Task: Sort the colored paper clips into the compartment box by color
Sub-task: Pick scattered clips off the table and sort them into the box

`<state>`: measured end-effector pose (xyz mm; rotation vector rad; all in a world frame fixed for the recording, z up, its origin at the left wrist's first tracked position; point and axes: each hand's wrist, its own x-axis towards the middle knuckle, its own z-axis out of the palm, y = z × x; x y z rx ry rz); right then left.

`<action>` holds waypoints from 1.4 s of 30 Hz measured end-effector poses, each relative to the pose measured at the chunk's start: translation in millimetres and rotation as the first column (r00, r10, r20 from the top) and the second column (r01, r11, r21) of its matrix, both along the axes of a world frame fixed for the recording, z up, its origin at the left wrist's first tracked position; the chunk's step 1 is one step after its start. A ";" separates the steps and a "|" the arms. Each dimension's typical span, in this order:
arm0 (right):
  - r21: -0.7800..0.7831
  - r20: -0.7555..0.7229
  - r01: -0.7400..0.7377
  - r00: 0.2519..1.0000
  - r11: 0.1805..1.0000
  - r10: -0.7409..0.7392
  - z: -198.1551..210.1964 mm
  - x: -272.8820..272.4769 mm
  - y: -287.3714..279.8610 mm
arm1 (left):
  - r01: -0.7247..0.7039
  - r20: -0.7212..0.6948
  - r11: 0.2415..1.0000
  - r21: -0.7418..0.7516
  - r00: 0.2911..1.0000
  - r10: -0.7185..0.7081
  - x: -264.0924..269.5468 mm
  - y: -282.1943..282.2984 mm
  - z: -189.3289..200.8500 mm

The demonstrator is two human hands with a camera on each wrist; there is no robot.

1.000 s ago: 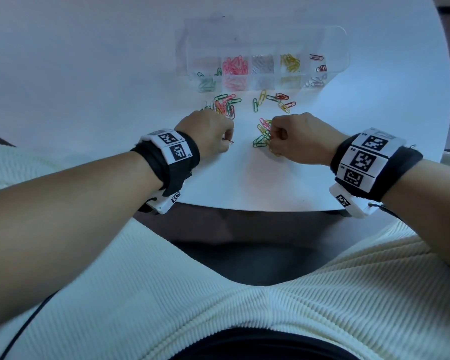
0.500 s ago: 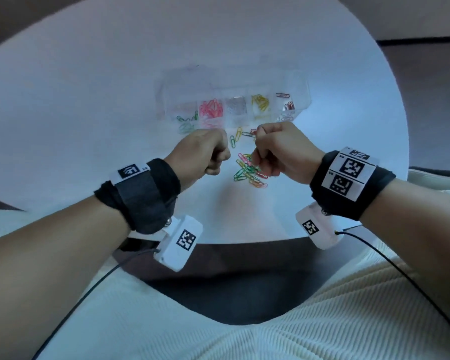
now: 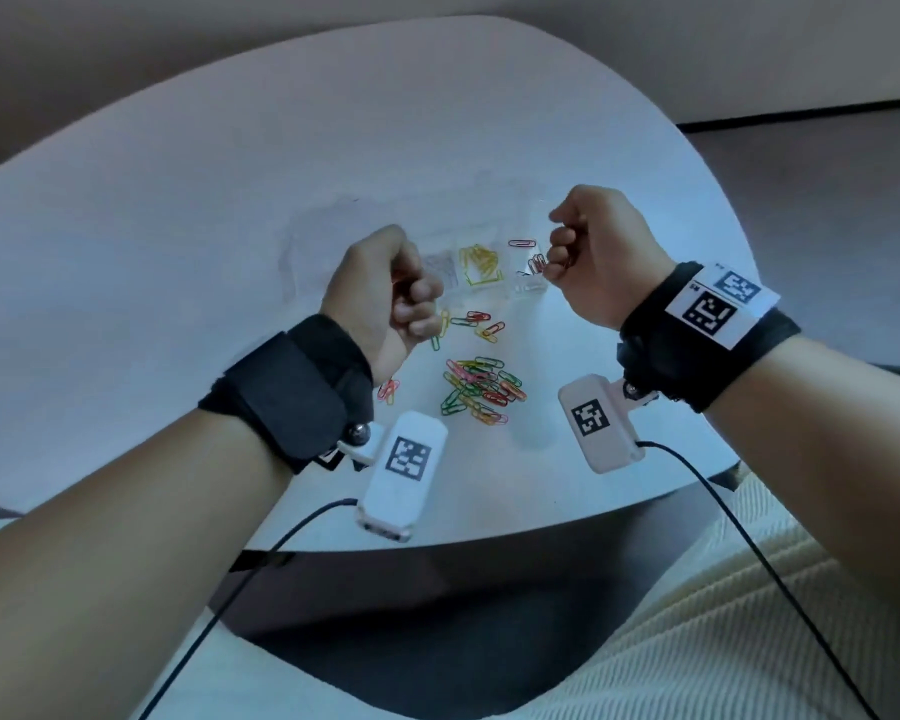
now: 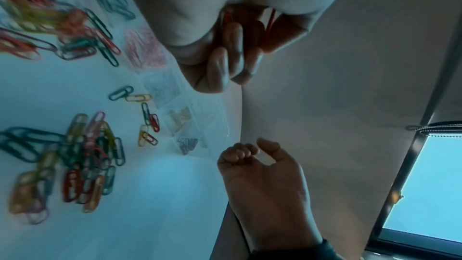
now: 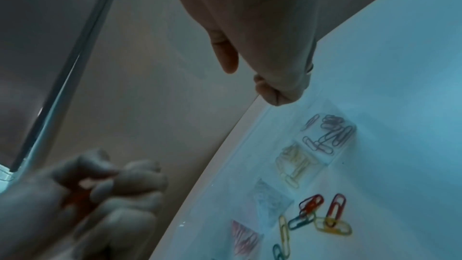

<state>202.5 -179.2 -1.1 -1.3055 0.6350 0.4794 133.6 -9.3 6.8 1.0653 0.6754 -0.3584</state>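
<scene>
**Both hands lifted off the pile, carrying clips toward the box**

A second ago both hands were down on the bench at the loose pile of paper clips; now they are raised above it, so picking has given way to delivering. The left hand point(image 3: 385, 293) is clenched round red or orange clips, whose wire shows between the curled fingers point(image 4: 232, 50) in the left wrist view. It hangs above the left half of the clear compartment box point(image 3: 528, 288) and hides that part from the head camera. The right hand point(image 3: 601, 252) has gone to the box's right end, fingers curled with the thumb against them. A reddish glint shows at the fingertips, likely a pinched clip, though what it is cannot be made out for certain.

In the box, the yellow clips point(image 3: 481, 262) fill one compartment and dark red clips point(image 3: 536, 263) lie in the end one, just beside the right hand; pink and silver lots show faintly in the wrist views. The mixed pile point(image 3: 481, 389) is still on the bench near the front edge, with a few strays point(image 3: 476, 324) between it and the box. Plenty of sorting remains; the drops look to be next.
</scene>
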 end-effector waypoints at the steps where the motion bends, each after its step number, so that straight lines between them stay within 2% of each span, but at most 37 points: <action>1: 0.013 0.002 0.012 1.000 1.000 -0.012 -1.3 2.3 0.5 | 0.006 0.004 1.000 0.028 1.000 -0.006 4.8 -6.4 -0.4; 4: 0.023 0.007 -0.005 1.000 1.000 0.005 -1.9 4.4 3.5 | 0.047 0.035 0.993 0.111 0.998 -0.052 17.9 -24.1 -2.0; 6: 0.027 -0.010 -0.066 0.998 0.997 0.067 -4.5 4.3 2.1 | 0.071 0.043 0.987 0.142 0.996 -0.077 26.8 -34.1 -2.5; 10: 0.085 -0.023 -0.159 0.987 0.984 0.162 -1.1 4.9 -2.3 | 0.115 -0.010 0.952 0.282 0.993 -0.117 48.4 -51.4 0.6; 15: 0.121 0.032 -0.039 0.999 0.992 0.035 10.1 9.7 -6.4 | 0.164 -0.053 0.895 0.416 0.986 -0.156 72.8 -66.7 -0.3; 20: 0.058 0.066 0.063 0.996 0.996 -0.067 9.8 12.2 -12.3 | 0.226 -0.026 0.896 0.382 0.972 -0.234 79.2 -84.4 -8.7; 25: -0.045 0.093 0.011 0.996 0.999 -0.007 7.4 10.8 -12.6 | 0.361 -0.030 0.782 0.507 0.915 -0.403 68.7 -85.7 -22.1; 31: -0.293 0.252 -0.094 0.952 0.952 0.171 1.7 1.1 -2.7 | 0.217 0.103 0.697 0.683 0.917 -0.386 54.3 -60.4 -17.3; 33: -0.406 0.322 -0.133 0.905 0.904 0.278 -2.3 -5.0 1.1 | 0.191 0.119 0.678 0.710 0.917 -0.382 46.1 -50.9 -14.2; 35: -0.555 0.364 -0.190 0.820 0.810 0.441 -8.5 -13.7 3.3 | 0.202 0.111 0.649 0.734 0.907 -0.407 35.1 -41.5 -11.2; 38: -0.769 0.318 -0.249 0.651 0.589 0.689 -18.9 -30.8 3.1 | 0.252 0.054 0.561 0.789 0.880 -0.472 16.7 -31.5 -11.8; 42: -0.916 0.169 -0.261 0.439 0.305 0.883 -37.0 -51.8 -0.1 | 0.340 -0.085 0.370 0.864 0.824 -0.559 -12.2 -19.2 -26.8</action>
